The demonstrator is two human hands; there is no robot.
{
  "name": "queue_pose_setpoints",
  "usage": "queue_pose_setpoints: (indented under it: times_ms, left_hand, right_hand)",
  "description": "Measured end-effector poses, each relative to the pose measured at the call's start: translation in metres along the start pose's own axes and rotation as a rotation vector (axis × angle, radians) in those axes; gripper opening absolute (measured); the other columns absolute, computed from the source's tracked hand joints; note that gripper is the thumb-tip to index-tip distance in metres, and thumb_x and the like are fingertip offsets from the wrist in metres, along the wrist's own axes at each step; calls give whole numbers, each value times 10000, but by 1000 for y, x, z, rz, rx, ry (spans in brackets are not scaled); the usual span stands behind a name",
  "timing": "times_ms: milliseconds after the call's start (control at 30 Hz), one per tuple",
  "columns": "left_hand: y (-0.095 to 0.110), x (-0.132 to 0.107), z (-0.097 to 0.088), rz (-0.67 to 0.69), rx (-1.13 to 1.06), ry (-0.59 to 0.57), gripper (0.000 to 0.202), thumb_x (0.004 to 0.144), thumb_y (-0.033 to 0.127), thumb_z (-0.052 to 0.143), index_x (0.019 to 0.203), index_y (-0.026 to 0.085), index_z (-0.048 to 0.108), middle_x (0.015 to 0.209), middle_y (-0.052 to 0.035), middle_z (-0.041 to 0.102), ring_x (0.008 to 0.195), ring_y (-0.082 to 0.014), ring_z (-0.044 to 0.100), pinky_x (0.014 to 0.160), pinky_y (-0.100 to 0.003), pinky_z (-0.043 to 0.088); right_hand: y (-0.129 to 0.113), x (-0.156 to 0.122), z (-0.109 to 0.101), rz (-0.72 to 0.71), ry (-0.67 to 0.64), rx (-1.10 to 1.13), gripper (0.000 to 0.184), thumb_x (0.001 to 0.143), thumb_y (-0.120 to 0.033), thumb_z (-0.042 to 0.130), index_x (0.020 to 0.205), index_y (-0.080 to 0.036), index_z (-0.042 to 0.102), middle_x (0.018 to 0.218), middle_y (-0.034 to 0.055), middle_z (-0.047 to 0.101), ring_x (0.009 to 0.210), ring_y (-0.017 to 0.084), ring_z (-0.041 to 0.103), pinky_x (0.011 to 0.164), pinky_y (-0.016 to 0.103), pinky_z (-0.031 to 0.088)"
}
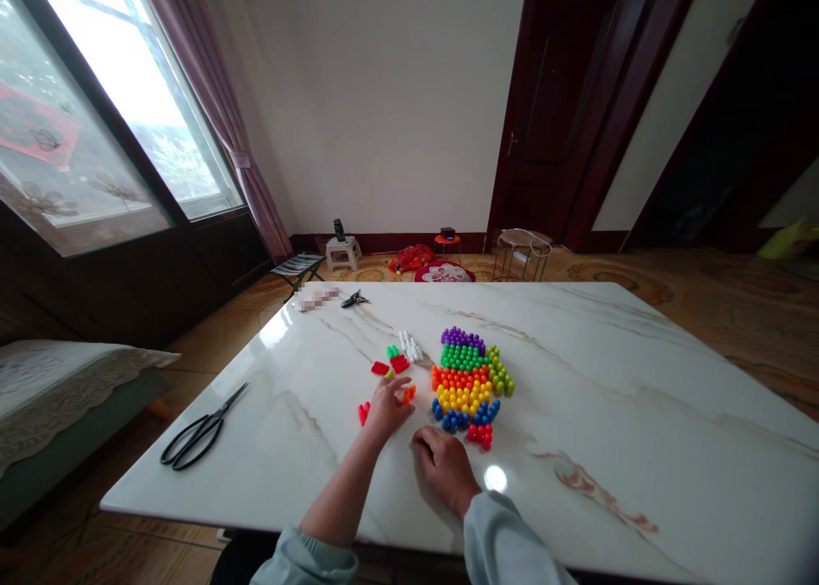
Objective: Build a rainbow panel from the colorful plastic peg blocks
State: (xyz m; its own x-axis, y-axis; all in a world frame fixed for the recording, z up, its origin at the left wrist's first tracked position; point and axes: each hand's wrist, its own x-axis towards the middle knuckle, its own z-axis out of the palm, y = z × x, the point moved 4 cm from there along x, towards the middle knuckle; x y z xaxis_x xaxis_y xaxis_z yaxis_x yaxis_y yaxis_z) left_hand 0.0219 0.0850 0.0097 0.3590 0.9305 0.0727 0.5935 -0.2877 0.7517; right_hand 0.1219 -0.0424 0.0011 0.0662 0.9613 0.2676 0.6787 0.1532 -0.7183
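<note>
A block of joined bead-like plastic pieces (470,382) lies on the white marble table (640,414), in bands of purple, green, orange, yellow, blue and red. My left hand (388,408) rests to its left, fingers curled onto a small orange piece (409,392). Loose red pieces (392,366), another red piece (363,413) and white pieces (410,346) lie around that hand. My right hand (444,466) lies on the table just below the block, fingers curled under; nothing shows in it.
Black scissors (200,433) lie near the table's left edge. A small black tool (354,299) and a blurred object (316,297) sit at the far left corner. Stools and a wire stand (521,252) are on the floor beyond; a bench stands left.
</note>
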Motion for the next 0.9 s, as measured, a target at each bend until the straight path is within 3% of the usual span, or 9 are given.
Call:
queue_pose_setpoints:
  times_ms: [133,433,600,900]
  left_hand:
    - [-2,13,5,64,24,-11,364,619,81,692,971,175,692,944,-43,623,597,-83,556,655,-233,472]
    - [4,29,29,-82,45,182,326,632,200,734,935,133,634,645,10,602,649,-140,585,637,-239,430]
    - [13,29,39,-80,19,147,366,603,133,716,960,122,636,687,-15,635,690,-153,606,655,-244,455]
    - [15,26,41,-65,-22,84,303,633,63,630,919,147,677,780,-25,690,669,-129,634,622,-212,479]
  right_hand:
    - [1,0,1,1,2,6,178,855,-141,447,817,-184,615,803,25,655,751,141,601,685,224,391]
    - [8,1,4,25,-15,8,181,861,-171,442,847,-180,622,837,43,667,800,165,617,737,246,412]
    - [9,1,4,32,-23,-4,199,838,-151,437,874,-181,630,855,49,678,801,174,625,739,257,423]
    - [6,2,2,29,-21,-5,212,845,-175,421,857,-175,633,840,60,682,792,185,630,723,267,429]
